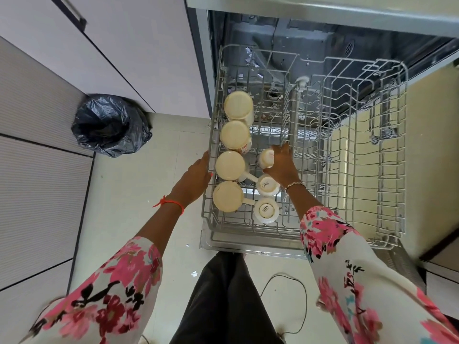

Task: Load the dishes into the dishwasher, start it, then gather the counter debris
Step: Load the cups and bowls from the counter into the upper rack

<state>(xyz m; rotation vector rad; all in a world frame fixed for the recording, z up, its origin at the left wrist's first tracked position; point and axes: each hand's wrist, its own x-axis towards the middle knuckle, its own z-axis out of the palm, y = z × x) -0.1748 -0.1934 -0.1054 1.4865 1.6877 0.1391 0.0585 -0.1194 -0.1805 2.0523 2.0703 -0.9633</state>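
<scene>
The dishwasher's upper rack (347, 135) is pulled out over the open door (248, 247). Several cream mugs (229, 166) stand upside down in a row along the rack's left side. Two small white cups (267, 186) sit upside down beside them, nearer me. My right hand (282, 165) holds a third small cup (265, 157), bottom up, over the rack's middle row. My left hand (196, 178) rests against the rack's left outer edge, its fingers hidden by the wire.
A bin lined with a black bag (110, 125) stands on the floor at the left. White cabinet fronts (111, 45) rise behind it. A black cable (298, 304) loops on the tiled floor by my legs. The rack's right half holds nothing.
</scene>
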